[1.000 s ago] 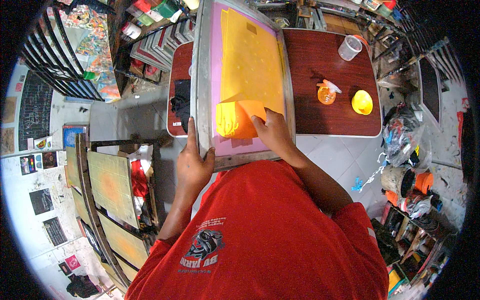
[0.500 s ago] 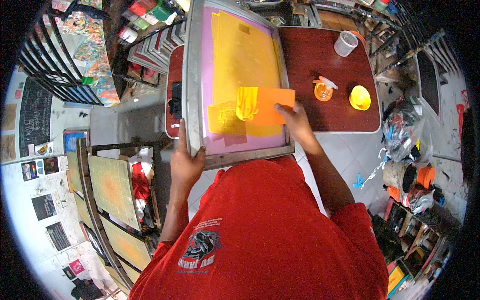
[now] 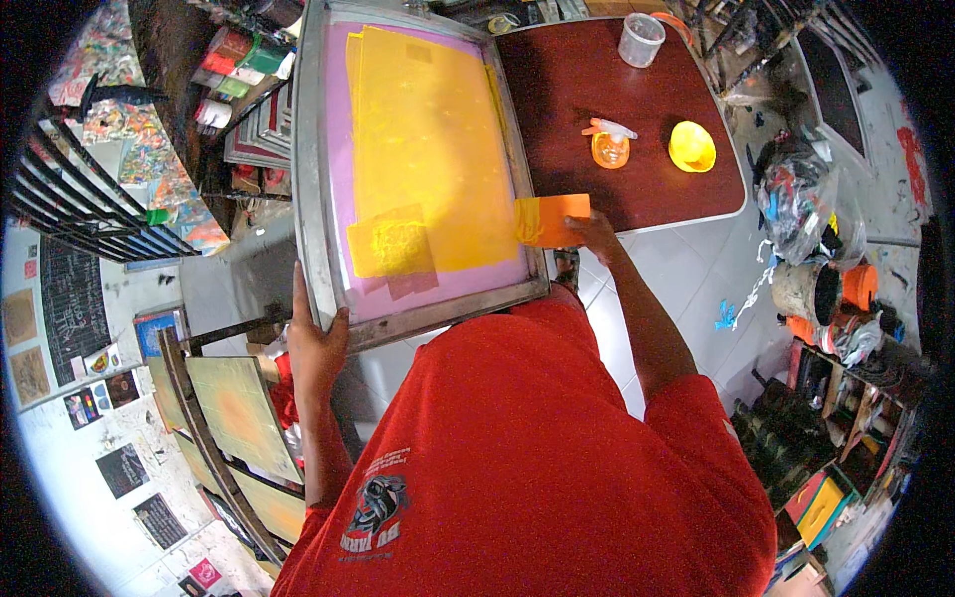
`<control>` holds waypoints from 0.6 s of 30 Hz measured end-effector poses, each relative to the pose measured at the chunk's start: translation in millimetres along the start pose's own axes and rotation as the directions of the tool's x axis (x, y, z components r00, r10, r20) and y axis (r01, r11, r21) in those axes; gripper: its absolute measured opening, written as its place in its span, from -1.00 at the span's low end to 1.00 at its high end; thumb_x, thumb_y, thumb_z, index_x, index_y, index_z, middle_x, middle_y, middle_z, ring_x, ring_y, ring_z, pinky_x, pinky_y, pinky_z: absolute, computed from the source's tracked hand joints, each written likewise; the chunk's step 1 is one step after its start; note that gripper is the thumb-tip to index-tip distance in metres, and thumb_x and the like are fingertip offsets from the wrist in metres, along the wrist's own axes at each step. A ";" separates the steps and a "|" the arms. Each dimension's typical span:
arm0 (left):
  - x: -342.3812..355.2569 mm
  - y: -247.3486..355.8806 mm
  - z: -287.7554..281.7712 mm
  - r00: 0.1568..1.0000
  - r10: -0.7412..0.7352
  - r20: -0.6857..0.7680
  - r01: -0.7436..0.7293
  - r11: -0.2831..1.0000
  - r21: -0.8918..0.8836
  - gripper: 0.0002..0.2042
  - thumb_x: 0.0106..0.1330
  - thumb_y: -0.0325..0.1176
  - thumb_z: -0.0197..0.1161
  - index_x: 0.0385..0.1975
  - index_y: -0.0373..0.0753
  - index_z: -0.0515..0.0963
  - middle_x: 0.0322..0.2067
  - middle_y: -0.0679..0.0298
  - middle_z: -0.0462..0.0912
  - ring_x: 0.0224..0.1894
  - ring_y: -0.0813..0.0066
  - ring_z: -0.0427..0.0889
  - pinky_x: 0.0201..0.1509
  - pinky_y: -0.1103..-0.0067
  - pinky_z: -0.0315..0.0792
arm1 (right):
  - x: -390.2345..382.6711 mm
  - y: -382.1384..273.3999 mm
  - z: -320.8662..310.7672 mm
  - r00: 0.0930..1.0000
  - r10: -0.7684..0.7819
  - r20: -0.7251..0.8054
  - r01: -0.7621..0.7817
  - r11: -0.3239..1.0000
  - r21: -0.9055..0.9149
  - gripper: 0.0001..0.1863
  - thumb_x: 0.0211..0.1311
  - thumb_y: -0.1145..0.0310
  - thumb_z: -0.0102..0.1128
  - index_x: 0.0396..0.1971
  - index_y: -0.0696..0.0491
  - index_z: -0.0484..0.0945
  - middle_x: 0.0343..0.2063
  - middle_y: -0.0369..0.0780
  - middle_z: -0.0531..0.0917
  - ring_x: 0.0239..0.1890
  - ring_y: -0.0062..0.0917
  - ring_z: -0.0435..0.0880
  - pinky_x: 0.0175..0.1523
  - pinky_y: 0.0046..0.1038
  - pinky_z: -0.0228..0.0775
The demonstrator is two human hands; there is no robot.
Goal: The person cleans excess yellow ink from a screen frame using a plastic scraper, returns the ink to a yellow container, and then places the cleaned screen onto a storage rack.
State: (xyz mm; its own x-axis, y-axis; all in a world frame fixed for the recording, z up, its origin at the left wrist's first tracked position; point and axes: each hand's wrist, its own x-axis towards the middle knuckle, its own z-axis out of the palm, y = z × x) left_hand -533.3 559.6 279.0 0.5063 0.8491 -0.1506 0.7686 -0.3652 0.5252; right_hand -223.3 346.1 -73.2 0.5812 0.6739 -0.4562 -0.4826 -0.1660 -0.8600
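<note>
A silk screen with a grey frame is tilted up in front of me over the table. Its pinkish mesh bears a broad coat of yellow ink, with a thicker yellow patch over brownish tape near the lower left. My left hand grips the frame at its lower left corner, thumb and forefinger apart along the bar. Between the fingers of my right hand is a flat orange squeegee card, its left end smeared yellow. That end lies at the frame's right bar; whether it touches cannot be told.
On the dark red table stand a clear plastic tub, an orange spray bottle and a yellow bowl. A rack of boards is at my left. Stuffed plastic bags hang at the right.
My right hand has drawn the card rightward off the inked mesh to the frame's right side. Less yellow shows on the card. My left hand keeps its grip while the whole view has shifted.
</note>
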 end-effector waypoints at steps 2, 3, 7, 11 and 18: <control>-1.4 -2.2 1.7 1.000 -0.011 -0.011 0.011 1.000 0.011 -0.21 0.05 -0.63 0.16 0.31 -0.03 -0.02 0.10 0.00 0.39 0.09 0.25 0.43 0.08 0.46 0.35 | 8.2 9.3 -0.8 0.998 0.067 0.007 -0.066 0.991 -0.119 -0.74 0.12 0.32 0.17 -0.22 0.12 0.51 -0.41 -0.29 0.60 -0.43 -0.59 0.58 -0.38 -0.47 0.45; -2.1 -3.2 2.5 0.999 0.038 -0.027 -0.037 0.998 0.057 -0.22 0.06 -0.58 0.17 0.31 -0.05 -0.03 0.05 -0.05 0.41 0.05 0.17 0.46 0.04 0.43 0.38 | 11.0 11.4 0.2 0.995 0.101 0.011 -0.098 0.979 -0.180 -0.74 0.12 0.32 0.16 -0.21 0.12 0.51 -0.42 -0.29 0.60 -0.44 -0.59 0.58 -0.39 -0.48 0.46; -4.0 -1.3 4.3 0.985 0.162 -0.062 -0.152 0.978 0.141 -0.23 0.08 -0.47 0.19 0.31 -0.09 -0.05 -0.05 -0.16 0.47 -0.04 0.02 0.53 -0.07 0.36 0.44 | 20.1 25.7 1.1 0.996 0.084 -0.006 -0.082 0.958 -0.273 -0.74 0.13 0.34 0.16 -0.21 0.13 0.52 -0.41 -0.28 0.61 -0.42 -0.59 0.58 -0.38 -0.50 0.46; -5.7 2.0 4.5 0.983 0.176 -0.060 -0.162 0.970 0.179 -0.22 0.07 -0.47 0.20 0.31 -0.07 -0.05 -0.09 -0.16 0.50 -0.09 0.04 0.57 -0.10 0.37 0.46 | 17.8 23.6 5.0 0.998 0.047 0.046 -0.038 0.985 -0.165 -0.75 0.13 0.34 0.14 -0.21 0.14 0.52 -0.40 -0.29 0.60 -0.41 -0.59 0.58 -0.36 -0.51 0.46; -10.7 7.3 3.6 0.985 0.160 -0.068 -0.143 0.968 0.206 -0.19 0.04 -0.50 0.20 0.32 -0.10 -0.08 -0.16 -0.19 0.53 -0.13 0.02 0.58 -0.13 0.35 0.47 | 6.5 -17.0 52.6 0.945 -0.266 0.191 0.316 0.896 -0.311 -0.76 0.15 0.35 0.11 -0.24 0.17 0.52 -0.42 -0.28 0.61 -0.40 -0.59 0.56 -0.29 -0.48 0.44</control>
State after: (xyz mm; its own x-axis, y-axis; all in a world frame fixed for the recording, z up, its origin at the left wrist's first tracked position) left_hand -531.7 546.4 281.4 0.5951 0.8036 -0.0069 0.7519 -0.5538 0.3578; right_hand -245.8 391.1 -49.6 0.5527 0.8182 -0.1584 -0.0451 -0.1604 -0.9860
